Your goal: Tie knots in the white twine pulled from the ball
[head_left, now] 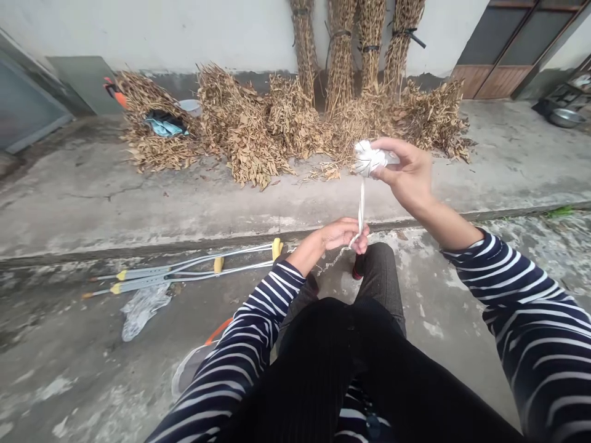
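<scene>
Concrete ground point(69, 351), grey and patchy, outdoors; a raised ledge point(184, 215) and a pale wall point(207, 31) lie beyond. Nearest: the person's dark clothing and striped sleeves point(530, 307), grey trousers point(385, 277) below. Beside the left sleeve, partly hidden, sits an orange-edged object point(187, 369); type unclear.

Left hand point(341, 235): low, above the knees, fingers partly curled and holding a white strand point(361, 206) near the fingertips. Firmness of grip cannot be judged. A thin, twisted length trails from this hand toward the lower left.

Right hand point(406, 169): raised farther out, thumb and fingers pinching a white bundle point(369, 157) with dark lines. The strand runs almost straight down from the bundle to the left hand.

Step, as judged: handling the strand between bundle and lower hand; winding or paying out cannot be told from one view. Next move seems to call for a steady pinch above and even tension below, so the strand does not slip or tangle.

Left side: crutches point(138, 284) lie beside the ledge, clear plastic point(144, 314) next to them. Farther: dry stalks point(244, 123) heaped on the ledge, tied sheaves point(341, 67) upright behind.
</scene>
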### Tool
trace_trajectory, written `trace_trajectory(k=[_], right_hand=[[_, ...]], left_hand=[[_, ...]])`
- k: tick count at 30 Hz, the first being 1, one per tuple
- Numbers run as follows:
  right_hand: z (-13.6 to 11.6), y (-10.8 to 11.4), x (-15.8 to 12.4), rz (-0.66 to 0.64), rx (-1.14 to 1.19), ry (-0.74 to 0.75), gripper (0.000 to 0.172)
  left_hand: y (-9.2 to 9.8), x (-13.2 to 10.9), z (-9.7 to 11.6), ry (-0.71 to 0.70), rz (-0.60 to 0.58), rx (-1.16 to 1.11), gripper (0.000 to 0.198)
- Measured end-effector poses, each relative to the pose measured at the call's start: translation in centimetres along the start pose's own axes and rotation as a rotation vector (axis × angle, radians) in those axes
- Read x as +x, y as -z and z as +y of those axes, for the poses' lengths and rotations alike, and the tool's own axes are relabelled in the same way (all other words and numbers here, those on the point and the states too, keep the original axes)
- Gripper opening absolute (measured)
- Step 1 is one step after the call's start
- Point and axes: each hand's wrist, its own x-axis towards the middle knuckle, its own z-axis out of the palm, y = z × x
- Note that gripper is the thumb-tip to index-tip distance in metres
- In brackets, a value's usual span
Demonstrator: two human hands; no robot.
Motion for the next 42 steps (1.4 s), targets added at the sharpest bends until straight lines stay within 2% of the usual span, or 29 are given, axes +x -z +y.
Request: trace_trajectory(k=[3, 6, 10, 12, 15, 19, 22, 25, 28, 32, 36, 37, 40, 42], right_hand=[[0.1, 0.1, 0.0, -0.033, -0.094, 0.094, 0.027], [1.6, 0.3, 0.0, -0.115, -0.153, 0.232, 0.021], [4.7, -0.1, -1.0, -0.210, -0.171, 0.401, 0.018], [6.0, -0.7, -1.9, -0.260, -0.170, 0.436, 0.018], [7.6, -1.6, -3.8, -0.328, -0.181, 0.401, 0.020], [8.6, -2.7, -6.9, -0.379, -0.148, 0.256, 0.022], [8.5, -3.6, -9.4, -0.387, -0.045, 0.073, 0.035], [7.8, -4.5, -11.3, -0.360, 0.085, -0.126, 0.046], [6.9, -5.1, -12.3, -0.339, 0.176, -0.256, 0.045], [6.2, -5.3, -12.3, -0.319, 0.336, -0.398, 0.039], [6.1, -5.0, -11.5, -0.176, 0.466, -0.445, 0.039], [6.2, -4.8, -11.3, -0.138, 0.476, -0.437, 0.039], [6.6, -4.5, -10.9, -0.067, 0.440, -0.426, 0.039], [7.1, -4.4, -10.9, -0.050, 0.404, -0.444, 0.040]], left_hand=[[-0.9, -0.6, 0.2, 0.116, -0.123, 0.077, 0.038], [-2.3, -2.0, 1.0, 0.131, -0.211, 0.120, 0.044], [-4.0, -4.3, 2.6, 0.104, -0.208, 0.137, 0.053], [-4.1, -5.1, 3.4, 0.047, -0.139, 0.133, 0.056], [-3.4, -5.8, 4.6, -0.082, 0.009, 0.141, 0.056], [-1.8, -5.5, 5.4, -0.282, 0.306, 0.102, 0.042], [-0.6, -4.7, 5.2, -0.308, 0.473, 0.072, 0.036], [0.7, -3.8, 4.5, -0.262, 0.562, 0.051, 0.041], [2.5, -3.0, 3.5, -0.221, 0.610, 0.010, 0.048], [5.3, -2.6, 1.7, -0.165, 0.616, -0.018, 0.051], [8.0, -2.9, -1.6, -0.163, 0.646, -0.002, 0.039], [8.6, -3.2, -2.6, -0.129, 0.649, 0.016, 0.034], [9.8, -3.8, -5.2, 0.112, 0.663, 0.194, 0.016], [9.7, -3.9, -6.1, 0.201, 0.751, 0.355, 0.012]])
